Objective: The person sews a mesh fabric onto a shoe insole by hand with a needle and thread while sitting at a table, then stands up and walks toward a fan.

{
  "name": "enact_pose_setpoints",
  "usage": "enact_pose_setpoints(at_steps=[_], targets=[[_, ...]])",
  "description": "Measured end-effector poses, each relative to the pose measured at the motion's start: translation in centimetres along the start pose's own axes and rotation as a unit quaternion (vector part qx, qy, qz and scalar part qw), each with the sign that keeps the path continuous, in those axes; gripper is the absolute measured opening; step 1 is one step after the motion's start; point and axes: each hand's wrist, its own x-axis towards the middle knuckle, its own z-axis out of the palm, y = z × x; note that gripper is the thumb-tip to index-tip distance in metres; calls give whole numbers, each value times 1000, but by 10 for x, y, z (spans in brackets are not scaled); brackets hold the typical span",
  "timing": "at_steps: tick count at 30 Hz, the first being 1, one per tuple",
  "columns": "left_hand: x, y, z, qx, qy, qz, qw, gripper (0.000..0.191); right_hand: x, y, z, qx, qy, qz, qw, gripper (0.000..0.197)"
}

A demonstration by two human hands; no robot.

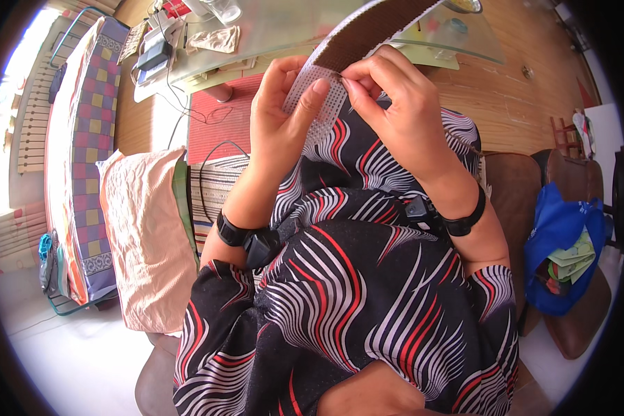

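A curved strip of white plastic mesh canvas (326,99) stands between my hands above my lap. Its upper part is covered with brown stitching (366,39); the lower part shows bare holes. My left hand (286,106) grips the strip's left edge, thumb on the face and fingers behind. With thumb and forefinger pinched together at the right edge, where brown stitches meet bare mesh, my right hand (390,99) holds something thin, perhaps brown yarn or a needle; it is too small to tell.
A glass table (270,36) lies ahead, bearing a folded cloth (216,40), a black adapter (154,55) with cables and a clear cup (224,9). At left are a draped cloth (145,239) and a bed (93,156). A blue bag (546,260) sits on a brown chair at right.
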Motion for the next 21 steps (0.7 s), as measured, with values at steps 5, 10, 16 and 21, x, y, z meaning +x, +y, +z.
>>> enact_pose_setpoints(at_steps=[5,10,16,21], targets=[[6,-9,-1,-8,3,-14,1000,22,-3,10,6,-15,5,-10,1000,12],[7,-14,1,2,14,-45,999,18,-5,15,8,-51,1,-29,998,14],[7,-23,7,-106,44,-41,993,18,-4,14,6,-57,-29,0,998,19],[11,-22,2,-109,4,-157,982,22,-6,17,6,-66,-48,-2,997,21]])
